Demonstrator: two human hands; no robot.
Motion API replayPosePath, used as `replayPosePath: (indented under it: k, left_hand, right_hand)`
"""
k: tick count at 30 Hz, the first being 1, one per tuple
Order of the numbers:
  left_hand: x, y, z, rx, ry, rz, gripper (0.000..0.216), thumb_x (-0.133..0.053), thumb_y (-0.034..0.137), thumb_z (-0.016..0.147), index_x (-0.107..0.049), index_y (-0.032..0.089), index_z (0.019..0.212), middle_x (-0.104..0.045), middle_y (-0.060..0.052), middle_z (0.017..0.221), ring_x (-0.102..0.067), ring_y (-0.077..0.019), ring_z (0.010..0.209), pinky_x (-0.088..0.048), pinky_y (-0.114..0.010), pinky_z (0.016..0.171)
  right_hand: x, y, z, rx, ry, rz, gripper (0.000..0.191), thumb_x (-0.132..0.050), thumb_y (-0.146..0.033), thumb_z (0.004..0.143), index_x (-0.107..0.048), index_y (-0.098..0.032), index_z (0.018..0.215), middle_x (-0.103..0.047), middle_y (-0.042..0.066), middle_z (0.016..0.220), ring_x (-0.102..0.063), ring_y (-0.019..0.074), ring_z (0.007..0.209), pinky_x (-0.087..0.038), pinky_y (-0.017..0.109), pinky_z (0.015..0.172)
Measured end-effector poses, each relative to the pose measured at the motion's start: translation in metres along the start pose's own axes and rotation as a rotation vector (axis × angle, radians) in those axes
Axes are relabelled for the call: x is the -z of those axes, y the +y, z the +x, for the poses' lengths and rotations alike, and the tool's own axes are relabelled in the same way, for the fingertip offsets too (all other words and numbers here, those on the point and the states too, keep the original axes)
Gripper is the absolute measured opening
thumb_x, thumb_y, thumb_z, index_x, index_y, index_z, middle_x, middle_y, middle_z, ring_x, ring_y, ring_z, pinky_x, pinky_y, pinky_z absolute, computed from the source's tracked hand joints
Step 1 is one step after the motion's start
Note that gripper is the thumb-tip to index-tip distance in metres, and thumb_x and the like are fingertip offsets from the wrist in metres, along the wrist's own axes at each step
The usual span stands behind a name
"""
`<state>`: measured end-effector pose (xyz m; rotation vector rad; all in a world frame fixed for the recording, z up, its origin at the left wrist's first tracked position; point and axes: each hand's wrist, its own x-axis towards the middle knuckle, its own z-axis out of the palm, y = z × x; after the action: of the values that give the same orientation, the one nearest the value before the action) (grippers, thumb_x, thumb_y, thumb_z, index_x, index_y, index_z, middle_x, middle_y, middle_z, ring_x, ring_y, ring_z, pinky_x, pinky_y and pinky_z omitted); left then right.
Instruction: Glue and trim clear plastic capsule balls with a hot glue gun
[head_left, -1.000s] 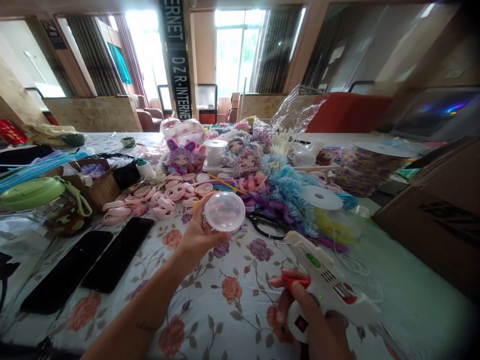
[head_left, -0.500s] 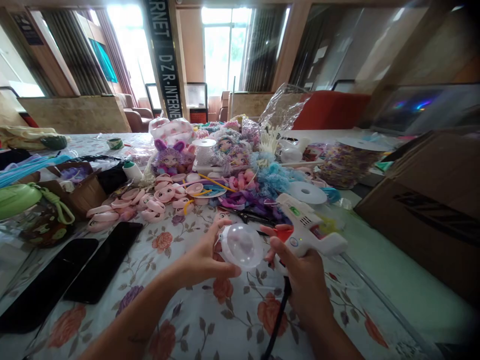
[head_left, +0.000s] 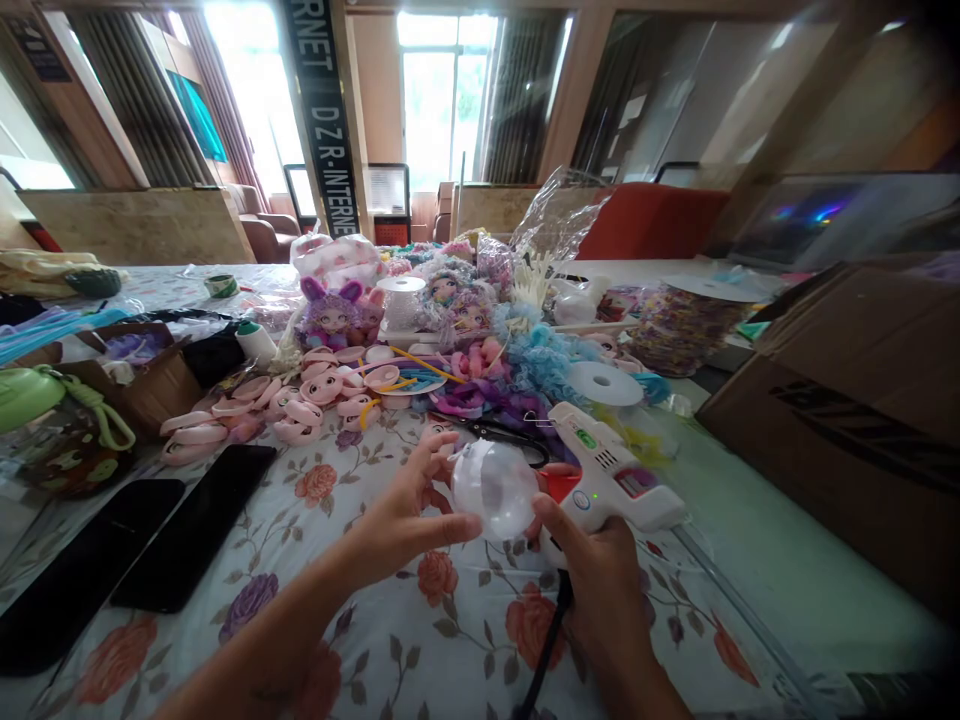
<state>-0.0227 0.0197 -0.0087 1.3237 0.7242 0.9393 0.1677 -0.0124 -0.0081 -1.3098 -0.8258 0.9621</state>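
A clear, rounded plastic ball (head_left: 496,490) is held up over the flowered cloth in the middle of the head view. My left hand (head_left: 409,515) curves round its left side, thumb in front and fingers partly hidden behind. A white hot glue gun (head_left: 611,470) with a red trigger is wrapped in my right hand (head_left: 596,565), its nozzle pointing up and away. My right thumb tip meets the ball's right edge. The gun's black cable (head_left: 551,640) runs down toward me. Just behind the ball lie black-handled scissors (head_left: 499,432).
Pink rabbit-face pieces (head_left: 319,385), purple-haired dolls (head_left: 330,315), blue fluffy yarn (head_left: 551,350) and a white spool (head_left: 606,383) crowd the table's middle. Two black phones (head_left: 191,530) lie left, near a green-lidded bottle (head_left: 56,440). A cardboard box (head_left: 840,420) stands right.
The ball has turned in my hands, now showing its side, and moved slightly right to touch my right thumb. The view has shifted a little; the glue gun stays in my right hand.
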Motion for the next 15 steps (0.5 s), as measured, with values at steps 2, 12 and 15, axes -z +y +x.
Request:
replayPosePath:
  k: [2, 12, 15]
  left_hand:
    - [-0.0015, 0.001, 0.0009, -0.042, -0.009, -0.024, 0.064, -0.076, 0.033, 0.079, -0.046, 0.03, 0.135, -0.056, -0.01, 0.125, -0.06, -0.0231, 0.103, -0.053, -0.032, 0.082]
    - [-0.0101, 0.0068, 0.0014, -0.137, 0.082, 0.001, 0.04, -0.063, 0.038, 0.089, -0.057, 0.023, 0.125, -0.066, -0.008, 0.119, -0.062, -0.0212, 0.097, -0.051, -0.028, 0.079]
    - [-0.0098, 0.0053, 0.002, -0.159, 0.093, 0.011, 0.038, -0.063, 0.037, 0.088, -0.058, 0.024, 0.123, -0.066, -0.007, 0.12, -0.061, -0.0213, 0.103, -0.05, -0.027, 0.082]
  right_hand:
    - [-0.0002, -0.0002, 0.0, 0.005, 0.006, -0.014, 0.055, -0.082, -0.051, 0.061, -0.065, -0.016, 0.101, -0.062, -0.002, 0.055, -0.054, 0.0168, 0.052, -0.044, 0.028, 0.054]
    - [-0.0049, -0.0048, -0.0056, 0.072, 0.015, -0.107, 0.053, -0.08, -0.056, 0.062, -0.066, -0.018, 0.097, -0.061, -0.003, 0.053, -0.058, 0.0192, 0.051, -0.049, 0.03, 0.055]
    - [-0.004, -0.004, -0.0044, 0.083, 0.015, -0.142, 0.054, -0.08, -0.056, 0.062, -0.066, -0.018, 0.098, -0.061, -0.002, 0.054, -0.057, 0.0191, 0.051, -0.048, 0.03, 0.055]
